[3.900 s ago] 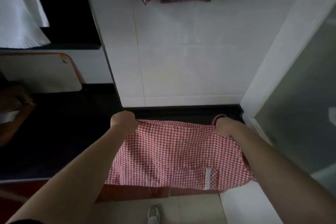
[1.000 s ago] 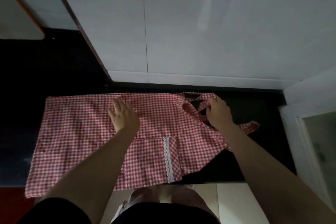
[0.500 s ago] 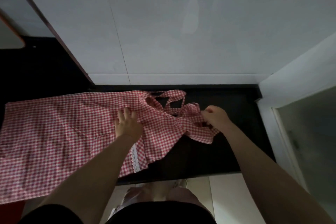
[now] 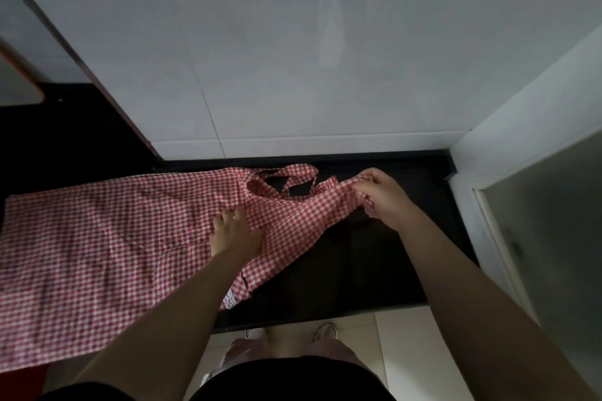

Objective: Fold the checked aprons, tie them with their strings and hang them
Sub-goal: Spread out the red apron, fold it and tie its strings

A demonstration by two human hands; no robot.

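Laying-out stage, before the first fold. The dark table (image 4: 374,270) runs along the white tiled wall (image 4: 293,58) and carries the red-and-white checked cotton apron (image 4: 97,238), whose skirt lies spread flat at the left and overhangs the near edge. Its bib end, at the right, is bunched and lifted, with the checked neck strap (image 4: 286,177) looped at the far side. The left hand (image 4: 236,233) rests flat on the cloth, fingers straight (an anchor). The right hand (image 4: 381,197) pinches the bunched bib end. Judged next: draw the bib flat and straight, keeping the strap clear, so the lengthwise fold can begin.
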